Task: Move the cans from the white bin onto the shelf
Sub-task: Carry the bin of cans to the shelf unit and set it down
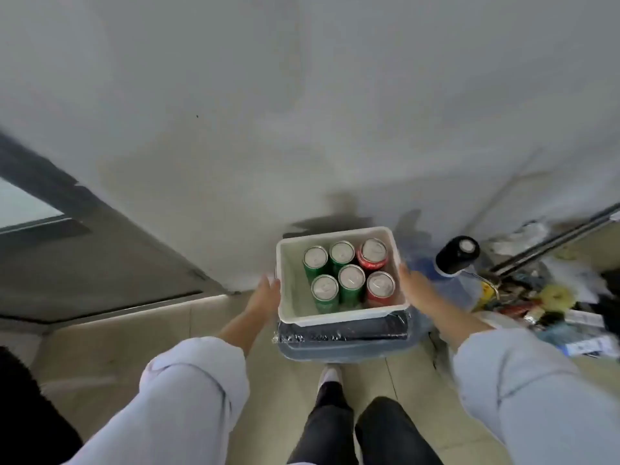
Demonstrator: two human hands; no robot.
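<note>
A single wide-angle view looks from the person's head, facing forward and steeply down along both outstretched arms. The white bin [289, 297] sits near the middle of the frame, close below the camera, with the left hand [265, 297] and right hand [414, 286] at its sides. The wall fills the upper half; the person's legs reach the bottom edge

— Could you read the labels on the four green and two red upright metal cans [349, 278]?
— No, too blurred. The white plastic bin [339, 317] hid their lower halves and both hands' palms.
</note>
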